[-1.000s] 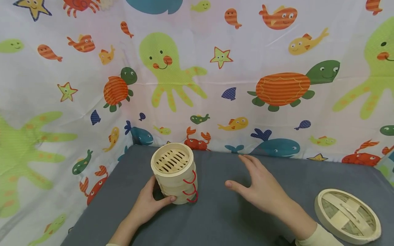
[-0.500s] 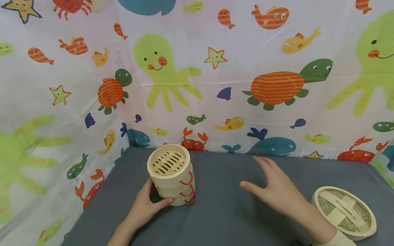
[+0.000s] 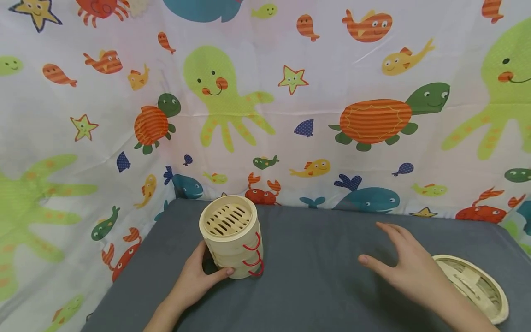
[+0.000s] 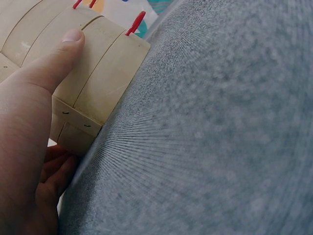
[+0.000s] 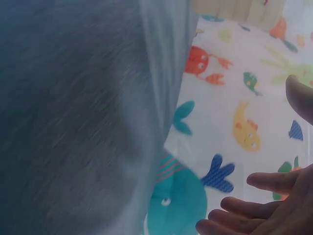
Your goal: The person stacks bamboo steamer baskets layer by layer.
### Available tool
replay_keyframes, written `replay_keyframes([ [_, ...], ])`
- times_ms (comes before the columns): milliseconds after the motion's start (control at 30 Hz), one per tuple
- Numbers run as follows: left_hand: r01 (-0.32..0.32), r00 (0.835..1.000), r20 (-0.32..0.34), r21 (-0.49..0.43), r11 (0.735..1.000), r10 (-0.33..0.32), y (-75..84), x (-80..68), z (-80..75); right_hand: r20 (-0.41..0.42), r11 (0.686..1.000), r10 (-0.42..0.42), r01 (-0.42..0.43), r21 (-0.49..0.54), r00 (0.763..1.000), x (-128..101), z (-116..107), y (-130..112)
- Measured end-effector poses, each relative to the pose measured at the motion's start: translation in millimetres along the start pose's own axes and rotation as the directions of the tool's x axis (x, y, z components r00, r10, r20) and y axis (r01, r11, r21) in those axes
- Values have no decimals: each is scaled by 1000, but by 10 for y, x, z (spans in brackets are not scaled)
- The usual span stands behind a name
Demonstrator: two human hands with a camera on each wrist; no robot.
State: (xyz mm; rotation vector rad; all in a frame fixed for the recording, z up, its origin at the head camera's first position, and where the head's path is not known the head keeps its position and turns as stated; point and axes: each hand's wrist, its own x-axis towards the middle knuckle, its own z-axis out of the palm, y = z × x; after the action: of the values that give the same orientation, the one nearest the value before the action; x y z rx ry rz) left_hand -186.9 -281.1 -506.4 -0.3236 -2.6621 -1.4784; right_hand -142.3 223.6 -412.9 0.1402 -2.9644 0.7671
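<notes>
Meanwhile our left hand (image 3: 195,281) curls round the base of the stacked pale bamboo steamer baskets with red loop handles (image 3: 233,235), thumb pressed on the lowest tier, near the back-left corner of the grey cloth-covered table (image 3: 311,286). Our right hand (image 3: 408,267) hovers with fingers spread and holds nothing, just beside the round bamboo steamer lid (image 3: 477,286), which lies on the table's right side, well apart from the stack. We judge the tower tall for its footing: with only the bottom tier gripped, a nudge could shift the upper tiers. A careless sweep of the free hand might push the lid toward the table's edge.
</notes>
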Motion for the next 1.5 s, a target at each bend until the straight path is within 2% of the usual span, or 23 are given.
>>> replay_keyframes([
  [133,0,1000,4,7,1000,0,-23,5,13,34,998,52,-50,-36,998,-62,-78,205],
  [367,-14,1000,0,15,1000,14,-32,14,21,41,988,122,-117,-99,992,-159,-151,473],
  [733,-15,1000,-9,45,999,16,-50,-6,1,39,977,173,-166,-136,984,-351,-215,766],
  [933,-29,1000,-3,45,999,29,-41,24,-5,23,980,165,-162,-113,986,-467,-266,952],
  [1100,-29,1000,-5,53,998,30,-30,35,-16,29,969,206,-199,-146,978,-532,-273,1108],
  [1200,-26,1000,-2,50,998,26,-17,34,-17,14,959,232,-226,-169,973,-564,-254,1203],
  [1500,-44,999,-3,47,998,44,-30,21,-3,-64,950,225,-234,-209,972,-709,-174,1400],
])
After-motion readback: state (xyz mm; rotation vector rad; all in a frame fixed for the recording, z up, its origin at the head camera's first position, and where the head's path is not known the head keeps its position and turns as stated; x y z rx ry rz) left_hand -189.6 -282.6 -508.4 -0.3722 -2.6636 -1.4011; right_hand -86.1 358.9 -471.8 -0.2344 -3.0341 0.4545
